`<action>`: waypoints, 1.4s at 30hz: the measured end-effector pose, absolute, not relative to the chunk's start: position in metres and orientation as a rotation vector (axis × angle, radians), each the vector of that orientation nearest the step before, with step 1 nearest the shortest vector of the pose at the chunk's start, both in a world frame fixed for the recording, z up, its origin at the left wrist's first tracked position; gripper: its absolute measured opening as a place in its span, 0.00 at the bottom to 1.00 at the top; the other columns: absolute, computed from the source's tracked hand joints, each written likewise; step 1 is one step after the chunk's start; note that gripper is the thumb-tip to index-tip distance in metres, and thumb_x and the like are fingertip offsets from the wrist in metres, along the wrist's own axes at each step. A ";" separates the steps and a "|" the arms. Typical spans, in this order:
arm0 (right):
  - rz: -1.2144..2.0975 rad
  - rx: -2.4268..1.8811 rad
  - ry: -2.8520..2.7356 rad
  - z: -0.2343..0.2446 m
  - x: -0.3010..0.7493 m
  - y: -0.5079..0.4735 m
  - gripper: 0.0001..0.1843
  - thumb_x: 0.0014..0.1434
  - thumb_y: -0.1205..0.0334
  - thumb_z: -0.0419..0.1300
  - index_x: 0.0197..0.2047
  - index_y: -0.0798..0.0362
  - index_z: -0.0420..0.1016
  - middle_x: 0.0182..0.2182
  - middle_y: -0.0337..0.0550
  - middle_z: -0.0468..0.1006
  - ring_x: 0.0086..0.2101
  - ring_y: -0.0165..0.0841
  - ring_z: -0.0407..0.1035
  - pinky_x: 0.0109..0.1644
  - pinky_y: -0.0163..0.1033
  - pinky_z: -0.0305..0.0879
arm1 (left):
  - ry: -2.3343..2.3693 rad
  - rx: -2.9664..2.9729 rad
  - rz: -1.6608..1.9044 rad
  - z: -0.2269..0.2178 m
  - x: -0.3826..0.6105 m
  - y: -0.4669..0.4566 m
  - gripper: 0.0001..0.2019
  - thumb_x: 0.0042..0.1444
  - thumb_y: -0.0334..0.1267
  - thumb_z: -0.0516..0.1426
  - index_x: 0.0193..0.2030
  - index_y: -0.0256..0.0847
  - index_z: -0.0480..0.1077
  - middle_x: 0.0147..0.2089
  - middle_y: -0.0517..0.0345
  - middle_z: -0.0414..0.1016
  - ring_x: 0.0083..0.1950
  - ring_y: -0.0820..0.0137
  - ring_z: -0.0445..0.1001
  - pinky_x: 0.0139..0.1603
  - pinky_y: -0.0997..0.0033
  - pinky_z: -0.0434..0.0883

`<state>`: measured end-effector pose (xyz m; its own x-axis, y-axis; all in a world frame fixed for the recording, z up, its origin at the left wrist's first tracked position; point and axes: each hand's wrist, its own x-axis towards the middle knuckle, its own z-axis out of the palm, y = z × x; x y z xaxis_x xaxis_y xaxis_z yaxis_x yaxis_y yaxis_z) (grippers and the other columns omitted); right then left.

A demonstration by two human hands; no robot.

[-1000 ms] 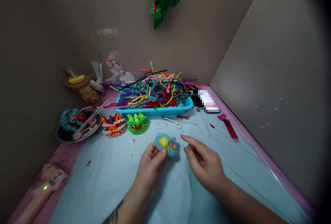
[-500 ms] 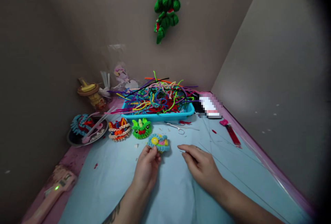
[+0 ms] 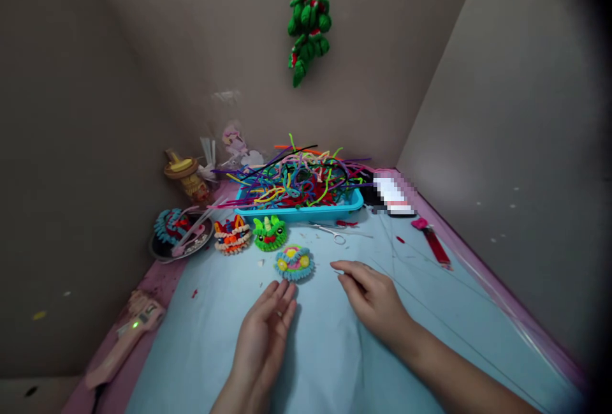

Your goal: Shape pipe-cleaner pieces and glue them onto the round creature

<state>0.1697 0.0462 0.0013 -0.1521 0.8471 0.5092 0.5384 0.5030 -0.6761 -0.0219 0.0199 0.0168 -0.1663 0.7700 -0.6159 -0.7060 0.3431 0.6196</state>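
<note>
A blue, pink and yellow fuzzy pipe-cleaner head [image 3: 294,263] rests on the light blue cloth [image 3: 325,350]. Just below it lies my left hand [image 3: 265,328], palm up, fingers stretched out and holding nothing; whether a fingertip touches the head I cannot tell. To the right, my right hand [image 3: 375,299] is pinched, thumb near the forefinger, with a tiny thin sliver showing at the tips, too small to name. Two finished-looking heads, one orange and cream [image 3: 232,235] and one green [image 3: 270,233], sit beyond my left hand.
Behind the heads stands a blue tray [image 3: 301,213] heaped with coloured pipe cleaners. Scissors [image 3: 338,236] lie in front of it. A metal bowl [image 3: 162,256], a pink glue gun [image 3: 127,344], a phone [image 3: 394,196] and a red strap [image 3: 437,248] line the sides.
My left hand has let go of the blue and yellow head and drawn back toward me, fingers opened. The head now faces differently on the cloth. My right hand stays pinched. The view has shifted slightly.
</note>
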 end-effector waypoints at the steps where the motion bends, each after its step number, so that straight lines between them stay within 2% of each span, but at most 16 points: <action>1: 0.420 -1.161 -1.824 0.001 0.169 0.046 0.12 0.60 0.68 0.51 0.44 0.52 0.72 0.36 0.45 0.79 0.35 0.33 0.74 0.39 0.38 0.70 | 1.141 0.074 1.308 0.016 -0.021 0.020 0.13 0.52 0.23 0.54 0.46 0.31 0.65 0.54 0.36 0.70 0.51 0.59 0.74 0.45 0.67 0.75; 6: 0.528 -1.276 -1.787 -0.003 0.170 0.047 0.09 0.59 0.65 0.52 0.43 0.53 0.70 0.26 0.39 0.74 0.24 0.30 0.69 0.28 0.34 0.65 | 1.145 0.141 1.289 0.013 -0.029 0.016 0.13 0.50 0.22 0.54 0.44 0.31 0.66 0.53 0.37 0.71 0.49 0.63 0.75 0.45 0.70 0.74; 9: 0.563 -1.309 -1.786 -0.003 0.169 0.048 0.04 0.59 0.65 0.52 0.35 0.53 0.67 0.23 0.37 0.71 0.23 0.29 0.65 0.27 0.34 0.62 | 1.332 0.391 1.274 0.011 -0.054 0.016 0.13 0.50 0.28 0.57 0.44 0.34 0.67 0.48 0.43 0.73 0.43 0.66 0.76 0.38 0.72 0.73; 11: 0.561 -1.305 -1.814 -0.003 0.168 0.048 0.05 0.58 0.65 0.52 0.30 0.52 0.65 0.23 0.37 0.69 0.24 0.29 0.64 0.27 0.34 0.60 | 1.636 0.746 1.300 0.008 -0.075 0.022 0.12 0.50 0.37 0.57 0.43 0.38 0.67 0.41 0.51 0.75 0.35 0.68 0.75 0.31 0.72 0.71; 13: 0.569 -1.285 -1.850 -0.002 0.165 0.048 0.07 0.58 0.66 0.52 0.28 0.52 0.63 0.24 0.37 0.67 0.24 0.29 0.63 0.28 0.34 0.59 | 1.908 1.240 1.127 0.005 -0.093 0.031 0.10 0.50 0.39 0.56 0.38 0.39 0.69 0.35 0.55 0.73 0.34 0.67 0.72 0.34 0.68 0.69; 16: 0.601 -1.241 -1.899 -0.003 0.161 0.046 0.08 0.59 0.67 0.51 0.27 0.52 0.62 0.24 0.37 0.66 0.25 0.29 0.62 0.29 0.34 0.58 | 1.949 1.754 0.637 0.005 -0.100 0.045 0.08 0.49 0.38 0.56 0.37 0.40 0.70 0.35 0.54 0.73 0.35 0.66 0.71 0.38 0.68 0.66; 19: 0.620 -1.203 -1.922 -0.003 0.160 0.045 0.08 0.59 0.67 0.51 0.28 0.52 0.62 0.25 0.37 0.65 0.25 0.29 0.61 0.29 0.34 0.57 | 1.945 1.930 0.359 0.006 -0.093 0.054 0.06 0.52 0.37 0.54 0.35 0.40 0.69 0.37 0.53 0.72 0.36 0.67 0.71 0.37 0.70 0.64; 23: 0.652 -1.170 -1.952 -0.005 0.161 0.043 0.08 0.60 0.67 0.50 0.28 0.52 0.62 0.25 0.38 0.65 0.26 0.29 0.61 0.29 0.33 0.57 | 1.976 1.966 0.266 0.003 -0.088 0.058 0.06 0.55 0.33 0.51 0.33 0.38 0.69 0.36 0.52 0.72 0.37 0.67 0.71 0.38 0.71 0.62; 32: 0.705 -1.043 -2.022 -0.004 0.158 0.043 0.07 0.61 0.68 0.50 0.31 0.52 0.66 0.27 0.40 0.69 0.29 0.31 0.66 0.33 0.35 0.62 | 1.980 1.959 0.320 -0.004 -0.089 0.053 0.08 0.56 0.29 0.47 0.32 0.39 0.67 0.35 0.52 0.71 0.38 0.65 0.69 0.39 0.69 0.62; 38: 0.633 -1.076 -1.927 -0.006 0.158 0.046 0.09 0.61 0.66 0.51 0.35 0.52 0.73 0.27 0.41 0.73 0.30 0.32 0.69 0.33 0.34 0.64 | 1.928 1.812 0.768 0.003 -0.097 0.043 0.07 0.57 0.34 0.47 0.30 0.40 0.63 0.32 0.56 0.68 0.34 0.66 0.68 0.37 0.68 0.64; 42: 0.627 -1.127 -1.885 0.009 0.153 0.052 0.09 0.61 0.64 0.52 0.36 0.52 0.75 0.28 0.42 0.74 0.30 0.33 0.70 0.33 0.35 0.65 | 1.623 1.749 0.969 0.025 -0.074 0.043 0.07 0.58 0.38 0.50 0.30 0.40 0.64 0.30 0.58 0.70 0.32 0.69 0.68 0.34 0.71 0.64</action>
